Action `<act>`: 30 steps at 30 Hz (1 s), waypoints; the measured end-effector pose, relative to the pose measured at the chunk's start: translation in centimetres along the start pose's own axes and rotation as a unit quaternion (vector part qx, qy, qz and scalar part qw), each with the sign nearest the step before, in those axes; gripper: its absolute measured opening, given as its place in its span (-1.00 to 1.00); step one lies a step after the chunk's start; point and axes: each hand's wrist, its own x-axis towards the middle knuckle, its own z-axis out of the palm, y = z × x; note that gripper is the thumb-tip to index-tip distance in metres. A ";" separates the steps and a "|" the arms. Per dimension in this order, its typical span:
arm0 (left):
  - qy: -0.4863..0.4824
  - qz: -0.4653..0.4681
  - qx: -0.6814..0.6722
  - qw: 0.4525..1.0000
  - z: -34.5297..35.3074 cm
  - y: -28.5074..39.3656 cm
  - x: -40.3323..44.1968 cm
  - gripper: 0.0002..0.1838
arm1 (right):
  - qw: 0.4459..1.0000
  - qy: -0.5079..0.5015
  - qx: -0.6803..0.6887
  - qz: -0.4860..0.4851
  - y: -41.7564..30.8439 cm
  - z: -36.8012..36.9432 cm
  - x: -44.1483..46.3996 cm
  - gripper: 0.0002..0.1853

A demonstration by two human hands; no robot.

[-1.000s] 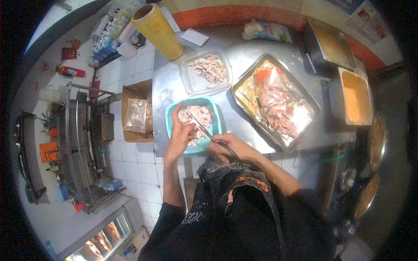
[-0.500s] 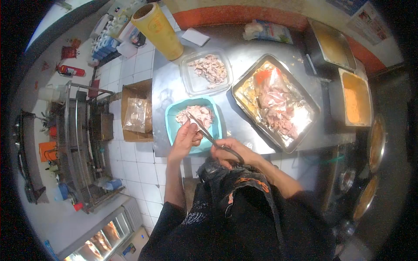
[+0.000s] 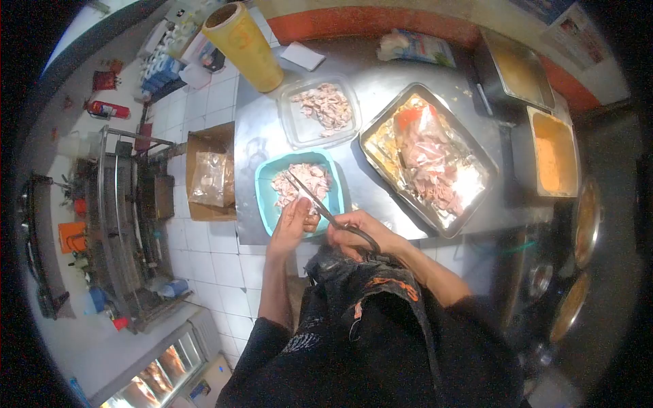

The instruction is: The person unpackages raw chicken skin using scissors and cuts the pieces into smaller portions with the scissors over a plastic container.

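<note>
My right hand [image 3: 357, 234] is closed around the handles of a pair of scissors [image 3: 318, 205], whose blades point up and left over a turquoise tub [image 3: 333, 160]. Cut pale meat [image 3: 305, 178] lies in the tub. At the tub's near side, my left hand [image 3: 294, 223] pinches a small piece of meat [image 3: 307, 197] beside the blades. Behind the tub stands a clear plastic container [image 3: 292, 129] with more shredded meat [image 3: 326, 107]. To the right, a metal tray [image 3: 484, 211] lined with foil holds a large piece of meat [image 3: 425, 146] and sliced meat.
A big roll of plastic wrap [image 3: 248, 51] stands at the back left of the steel table [image 3: 255, 197]. Two deep metal pans [image 3: 554, 153] sit at the right. A plastic bag [image 3: 425, 49] lies by the wall. On the left is an open cardboard box [image 3: 204, 211].
My left hand has moved slightly down, away from the tub's middle, with the meat it pinches. The scissors' blades show a little more over the tub. The view has shifted slightly.
</note>
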 end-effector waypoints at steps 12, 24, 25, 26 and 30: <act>-0.085 -0.066 -0.007 0.994 -2.1 0.2 -1.1 -0.62 | 1.000 0.000 0.020 0.010 -0.2 0.1 -0.4 -0.69; -0.068 0.029 0.226 0.971 -0.4 0.2 -0.3 -0.59 | 0.994 0.063 0.047 -0.071 0.4 -0.5 0.0 -0.42; -0.032 0.041 0.268 0.962 -0.1 1.1 -0.3 -0.59 | 0.991 0.076 0.060 -0.093 0.2 -0.6 0.0 -0.37; 0.005 0.054 0.308 0.950 0.4 2.2 -0.5 -0.60 | 0.991 0.092 0.055 -0.085 0.0 -0.6 -0.2 -0.31; 0.062 -0.002 0.544 0.837 0.2 2.4 0.5 -0.57 | 0.987 0.107 0.062 -0.098 0.5 -1.7 -1.1 -0.45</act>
